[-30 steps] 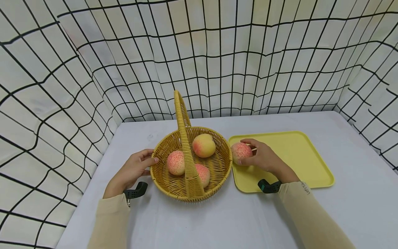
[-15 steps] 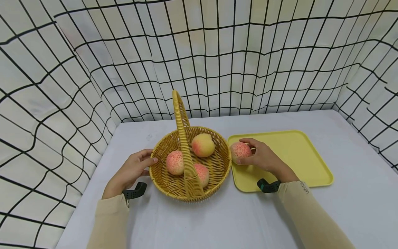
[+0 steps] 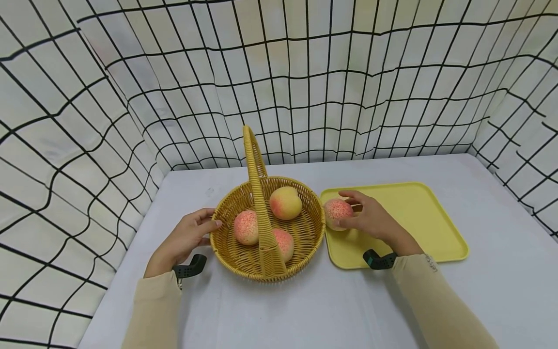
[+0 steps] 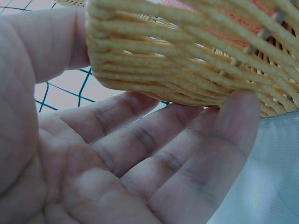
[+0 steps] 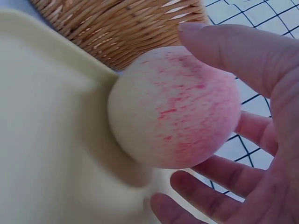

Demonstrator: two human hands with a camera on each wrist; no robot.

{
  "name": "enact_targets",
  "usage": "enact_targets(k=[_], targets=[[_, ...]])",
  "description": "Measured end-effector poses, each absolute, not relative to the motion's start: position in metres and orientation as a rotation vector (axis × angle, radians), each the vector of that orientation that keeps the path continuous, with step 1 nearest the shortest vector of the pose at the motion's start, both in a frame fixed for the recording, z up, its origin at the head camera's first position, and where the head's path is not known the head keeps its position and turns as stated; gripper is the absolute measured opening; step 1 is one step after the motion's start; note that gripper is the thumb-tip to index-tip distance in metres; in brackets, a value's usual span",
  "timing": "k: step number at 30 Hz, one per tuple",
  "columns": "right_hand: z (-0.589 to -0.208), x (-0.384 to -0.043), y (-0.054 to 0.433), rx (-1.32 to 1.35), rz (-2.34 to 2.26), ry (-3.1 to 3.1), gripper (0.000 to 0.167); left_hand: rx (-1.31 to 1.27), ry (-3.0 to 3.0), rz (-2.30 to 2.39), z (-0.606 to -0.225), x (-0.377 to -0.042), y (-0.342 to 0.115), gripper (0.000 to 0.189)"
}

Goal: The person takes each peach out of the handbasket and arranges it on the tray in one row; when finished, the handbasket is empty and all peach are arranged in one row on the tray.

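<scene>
"On the white desk (image 3: 261, 320), what is the left hand (image 3: 183, 240) doing?"

"It holds the woven basket (image 3: 307, 237) at its left side. The thumb bends over the edge and the other fingers press on the outside. So that grip has the basket."

"What sits inside it?"

"A spotty pink peach (image 3: 245, 227) is left of the handle (image 3: 260, 218). Another pink peach (image 3: 285, 245) is on the other side, near the front, and the handle hides a bit of it. Behind that one is a mostly yellow peach (image 3: 286, 202). The handle stands up tall."

"And the right hand (image 3: 377, 220)?"

"It is at a dotty peach (image 3: 337, 214). That peach is on the left end of the yellow tray (image 3: 410, 218), just beside the basket."

"Is that grip tight?"

"I can't tell. The thumb and fingers bend loosely round the peach, and up close some fingers look spread apart."

"What else can you see?"

"Tan sleeves (image 3: 436, 295), a black band (image 3: 192, 267) on the left wrist, and a black net (image 3: 308, 75) behind the desk."
</scene>
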State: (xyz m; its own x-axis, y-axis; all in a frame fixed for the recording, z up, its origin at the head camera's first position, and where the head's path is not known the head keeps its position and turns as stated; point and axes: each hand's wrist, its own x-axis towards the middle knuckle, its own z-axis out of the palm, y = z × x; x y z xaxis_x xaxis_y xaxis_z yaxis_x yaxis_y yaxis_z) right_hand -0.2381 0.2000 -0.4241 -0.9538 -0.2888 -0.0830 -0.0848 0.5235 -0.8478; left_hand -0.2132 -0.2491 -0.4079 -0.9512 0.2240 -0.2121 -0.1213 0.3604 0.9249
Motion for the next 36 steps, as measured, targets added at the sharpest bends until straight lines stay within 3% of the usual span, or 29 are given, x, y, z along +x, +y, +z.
enact_targets(k=[12, 22, 28, 36], targets=[[-0.39, -0.236, 0.189, -0.358, -1.507, 2.67, 0.077, 0.101, 2.326, 1.609, -0.407, -0.215, -0.25, 0.056], [-0.368, -0.226, 0.145, -0.59, -1.626, 2.555, 0.066, 0.102, 2.328, 1.609, -0.405, -0.215, -0.249, 0.056], [-0.369, -0.225, 0.117, -0.791, -1.46, 2.322, 0.067, 0.097, 2.328, 1.612, -0.406, -0.214, -0.25, 0.055], [-0.375, -0.231, 0.091, -0.845, -1.301, 2.212, 0.064, 0.088, 2.324, 1.612, -0.408, -0.214, -0.249, 0.056]])
